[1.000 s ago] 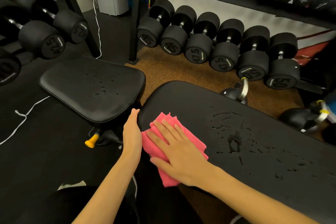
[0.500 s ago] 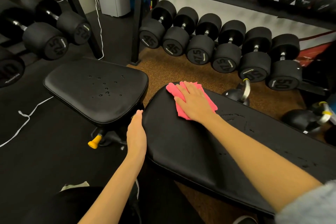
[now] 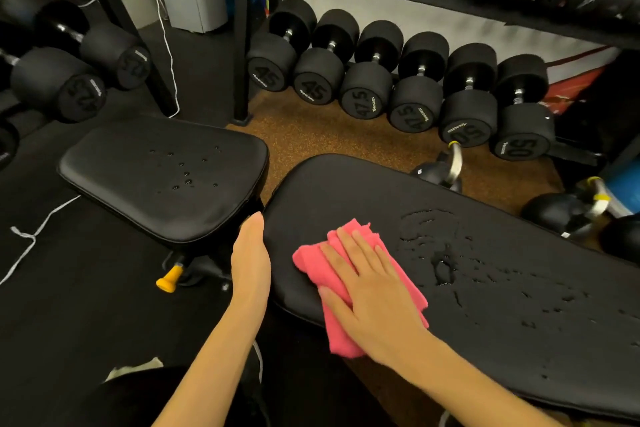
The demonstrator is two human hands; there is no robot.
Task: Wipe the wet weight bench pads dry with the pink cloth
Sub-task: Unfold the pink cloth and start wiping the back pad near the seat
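A long black back pad (image 3: pixel 485 315) runs from centre to the right, with water beads and smears across its middle and right part. My right hand (image 3: pixel 367 291) lies flat on the pink cloth (image 3: pixel 391 270), pressing it on the pad's near left end. My left hand (image 3: pixel 251 260) rests with straight fingers against the pad's left edge, in the gap beside the seat pad. The smaller black seat pad (image 3: pixel 138 184) to the left carries several water drops near its middle.
A row of black dumbbells (image 3: pixel 360 80) lines the rack behind the bench, more at far left (image 3: pixel 69 80). Kettlebells (image 3: pixel 440 173) sit on the cork floor at the right. A yellow adjustment knob (image 3: pixel 168 282) pokes out under the seat. A white cord (image 3: pixel 31 236) lies on the black mat.
My right hand has pulled the pink cloth back from the pad's far edge to its near left end. The left hand has stayed at the pad's edge.
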